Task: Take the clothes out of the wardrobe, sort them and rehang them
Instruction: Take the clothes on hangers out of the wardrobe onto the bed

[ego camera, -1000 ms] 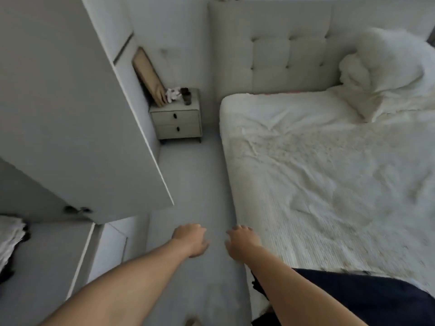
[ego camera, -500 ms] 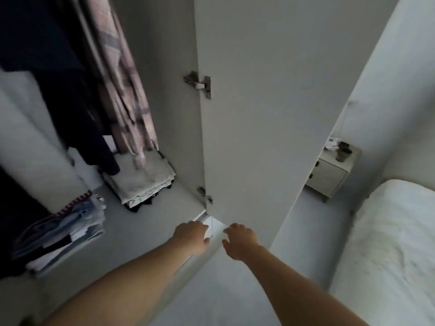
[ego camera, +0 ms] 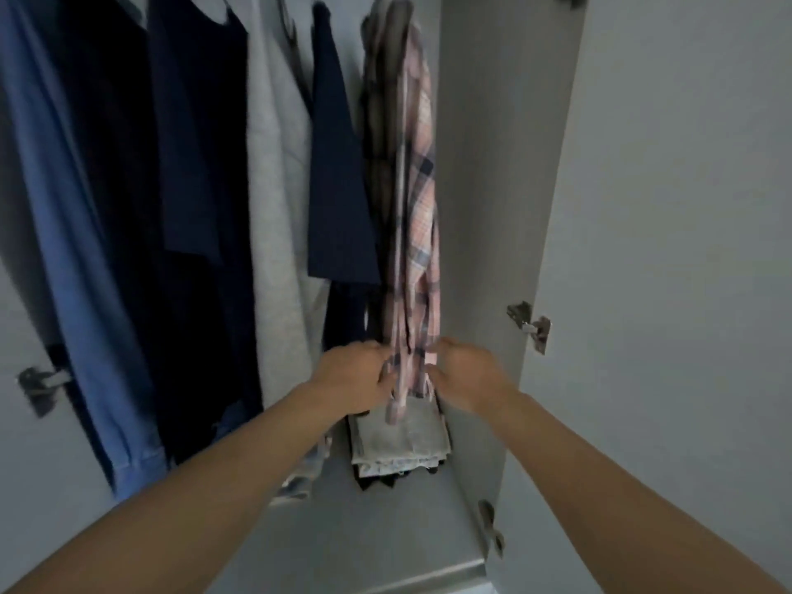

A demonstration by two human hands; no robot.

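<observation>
Both hands at the hem of the pink plaid shirt, wardrobe open.

Your left hand (ego camera: 358, 377) and right hand (ego camera: 465, 375) flank the plaid shirt (ego camera: 413, 216), hanging rightmost on the rail; fingers curl at its hem, actual grip blurred, cannot tell. Likely light, limp and floppy: lift it by the hanger up top, not the hem.

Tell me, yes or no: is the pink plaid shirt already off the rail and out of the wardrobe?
No: the pink plaid shirt hangs inside the wardrobe, with the left hand and right hand at its hem.
</observation>
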